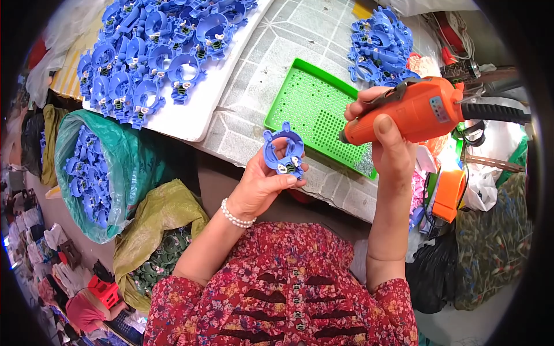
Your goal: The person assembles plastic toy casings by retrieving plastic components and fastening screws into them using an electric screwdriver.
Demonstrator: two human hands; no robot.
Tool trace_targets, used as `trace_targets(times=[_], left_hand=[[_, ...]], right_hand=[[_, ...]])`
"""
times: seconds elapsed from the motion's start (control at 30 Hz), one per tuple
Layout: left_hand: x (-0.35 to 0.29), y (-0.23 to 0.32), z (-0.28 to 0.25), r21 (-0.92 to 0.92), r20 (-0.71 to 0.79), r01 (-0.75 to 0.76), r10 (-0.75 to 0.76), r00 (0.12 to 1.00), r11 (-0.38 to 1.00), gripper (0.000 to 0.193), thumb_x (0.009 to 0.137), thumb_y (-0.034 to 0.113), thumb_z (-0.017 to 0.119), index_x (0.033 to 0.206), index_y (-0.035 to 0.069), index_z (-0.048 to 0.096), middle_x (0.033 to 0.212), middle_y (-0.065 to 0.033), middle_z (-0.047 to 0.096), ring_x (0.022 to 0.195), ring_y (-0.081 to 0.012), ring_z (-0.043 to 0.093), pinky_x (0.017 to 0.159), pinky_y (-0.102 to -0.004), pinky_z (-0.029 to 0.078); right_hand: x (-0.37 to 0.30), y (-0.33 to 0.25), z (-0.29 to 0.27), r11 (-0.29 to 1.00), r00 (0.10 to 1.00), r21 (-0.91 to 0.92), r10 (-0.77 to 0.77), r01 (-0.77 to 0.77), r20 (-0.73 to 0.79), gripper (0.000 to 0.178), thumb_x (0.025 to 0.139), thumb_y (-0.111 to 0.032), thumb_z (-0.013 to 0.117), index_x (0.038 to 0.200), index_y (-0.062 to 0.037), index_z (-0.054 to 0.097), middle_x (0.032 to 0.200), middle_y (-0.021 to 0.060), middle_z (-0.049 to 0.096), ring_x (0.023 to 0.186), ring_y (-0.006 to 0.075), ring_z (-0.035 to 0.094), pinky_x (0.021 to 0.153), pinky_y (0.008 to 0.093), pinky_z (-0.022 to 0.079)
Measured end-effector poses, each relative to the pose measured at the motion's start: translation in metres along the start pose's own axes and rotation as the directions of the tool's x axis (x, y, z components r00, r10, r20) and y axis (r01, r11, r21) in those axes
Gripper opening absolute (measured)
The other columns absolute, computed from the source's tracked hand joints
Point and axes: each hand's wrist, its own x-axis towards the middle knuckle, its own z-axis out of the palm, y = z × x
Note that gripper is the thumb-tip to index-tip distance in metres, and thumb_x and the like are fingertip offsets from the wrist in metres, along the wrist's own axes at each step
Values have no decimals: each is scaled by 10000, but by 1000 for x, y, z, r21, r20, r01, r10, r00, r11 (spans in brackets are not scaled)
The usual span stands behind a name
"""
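Between the fingers and thumb of my left hand (261,183) is a blue plastic ring-shaped part (279,144), with small white and dark green pieces at its near end. My right hand (392,135) is wrapped round an orange electric screwdriver (410,111), and a black coiled cord (495,112) runs from its back end to the right. The screwdriver's tip points left, above a green perforated tray (276,99), apart from the blue part. Small metal screws (365,161) lie in the tray's near right corner.
Many similar blue parts cover a white board (190,124) at the far left; another pile (381,43) lies at the back right. A teal bag (144,147) of blue parts and a yellowish sack (161,207) of dark green pieces stand left. An orange object (449,195) is at the right.
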Motion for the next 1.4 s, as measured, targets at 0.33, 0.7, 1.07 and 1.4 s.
trace_targets(times=[0.33, 0.7, 1.07, 1.4], left_hand=[[0, 2, 4, -79, 89, 46, -39, 995, 996, 571, 729, -67, 669, 1230, 119, 467, 1219, -174, 511, 997, -278, 612, 746, -351, 569], [0, 3, 5, 87, -78, 65, -58, 995, 994, 536, 739, -19, 655, 1204, 107, 421, 1159, -180, 547, 886, -288, 652, 649, -334, 579], [1, 2, 2, -70, 121, 21, -13, 993, 997, 605, 728, 82, 703, 1249, 75, 396, 1070, -182, 537, 779, -296, 643, 611, -347, 560], [18, 20, 47, -165, 617, 125, 4, 787, 978, 819, 743, 94, 720, 1387, 270, 246, 1001, -171, 533, 793, -370, 639, 608, -408, 568]], right_hand=[[-5, 11, 3, 982, 999, 182, -54, 53, -1, 402, 786, -252, 632, 1061, 26, 539, 871, 117, 613, 806, 198, 606, 728, 325, 486], [-21, 43, 12, 977, 997, 205, -72, 66, 23, 783, 731, -657, 597, 1050, 51, 489, 769, 84, 551, 685, 178, 555, 772, 376, 474], [-19, 39, 14, 990, 994, 99, -99, 104, -52, 523, 795, -419, 632, 1010, 36, 492, 760, 81, 562, 675, 169, 562, 698, 344, 484], [-15, -13, -1, 969, 955, 172, 127, -177, 266, 322, 709, 9, 659, 989, -39, 509, 924, 80, 619, 891, 153, 599, 788, 276, 479]])
